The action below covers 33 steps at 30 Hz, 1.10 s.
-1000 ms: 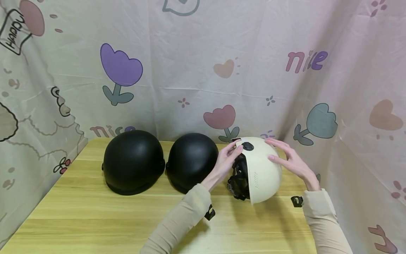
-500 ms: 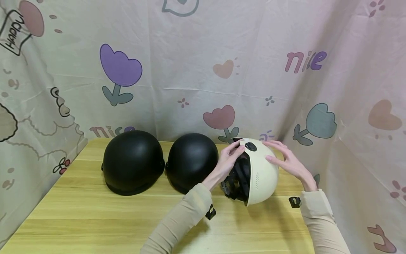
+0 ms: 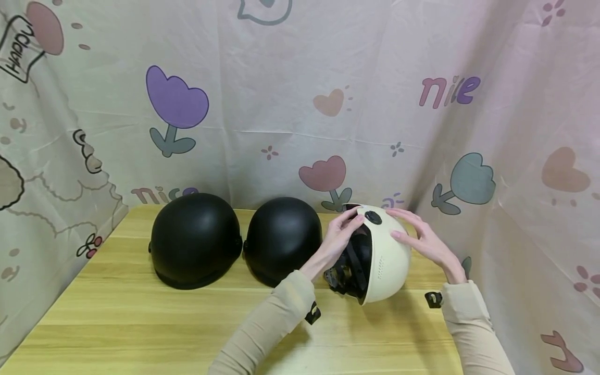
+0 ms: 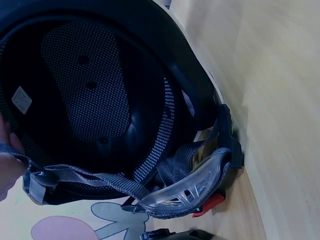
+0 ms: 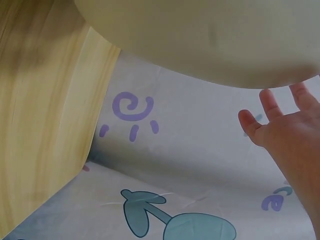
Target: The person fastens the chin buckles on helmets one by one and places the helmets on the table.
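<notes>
At the right end of the desk (image 3: 178, 328), the cream helmet (image 3: 392, 265) is tipped, its opening toward the nearer black helmet (image 3: 283, 242). The left hand (image 3: 334, 240) pinches its rim; the right hand (image 3: 427, 244), fingers loosely spread, touches the shell, presumably for steadiness (a rounded shell could roll). Only the left wrist view shows the mesh lining (image 4: 86, 75), white label (image 4: 21, 100) and red tab (image 4: 210, 203).
</notes>
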Tool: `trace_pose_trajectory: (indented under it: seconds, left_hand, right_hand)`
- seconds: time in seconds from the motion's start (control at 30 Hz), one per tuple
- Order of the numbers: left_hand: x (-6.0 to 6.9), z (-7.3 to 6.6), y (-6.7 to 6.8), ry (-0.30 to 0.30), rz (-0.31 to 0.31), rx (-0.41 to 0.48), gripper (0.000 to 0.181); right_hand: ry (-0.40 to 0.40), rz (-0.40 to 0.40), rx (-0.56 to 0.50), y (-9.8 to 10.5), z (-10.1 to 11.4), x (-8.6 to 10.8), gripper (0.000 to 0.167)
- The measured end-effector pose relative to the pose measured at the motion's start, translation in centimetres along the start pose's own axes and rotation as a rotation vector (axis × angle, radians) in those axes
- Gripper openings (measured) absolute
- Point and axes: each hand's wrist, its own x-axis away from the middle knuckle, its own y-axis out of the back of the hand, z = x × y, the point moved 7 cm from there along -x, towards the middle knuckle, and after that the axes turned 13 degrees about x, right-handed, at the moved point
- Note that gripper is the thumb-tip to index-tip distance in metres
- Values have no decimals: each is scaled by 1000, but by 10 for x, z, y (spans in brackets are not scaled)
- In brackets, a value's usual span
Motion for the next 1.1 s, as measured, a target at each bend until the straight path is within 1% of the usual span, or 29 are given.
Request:
trace_pose_trajectory:
  seconds: [0.2,0.3,0.4,0.5,0.63,0.77,0.83,0.93,1.03,1.1]
  left_hand:
    - [1,2,-7,-6,89,-2,43]
    - [3,4,-6,5,107,-26,43]
    - [5,3,-2,0,103,-48,41]
    - [6,1,2,-38,98,-51,39]
    - [6,-1,10,-85,79,-49,38]
    - [8,-1,20,-96,54,-64,37]
    - [9,1,25,-84,48,-81,38]
    - [11,7,31,-39,48,-99,39]
    - [13,14,35,1,64,-122,41]
    - [14,17,37,12,77,-129,43]
  right_hand:
    - [27,-17,28,-2,5,-1,55]
    - [14,-20,60,-2,5,0,56]
    - [-9,-16,79,-3,5,0,57]
    - [-13,-13,58,-2,6,0,57]
    - [21,-7,36,-2,10,-1,57]
    - [39,-31,75,-1,15,-2,57]
    - [51,-53,94,0,17,-2,56]
    - [82,-81,86,1,20,-2,52]
    - [97,-88,65,2,21,-2,49]
    - [96,-87,43,3,20,-2,47]
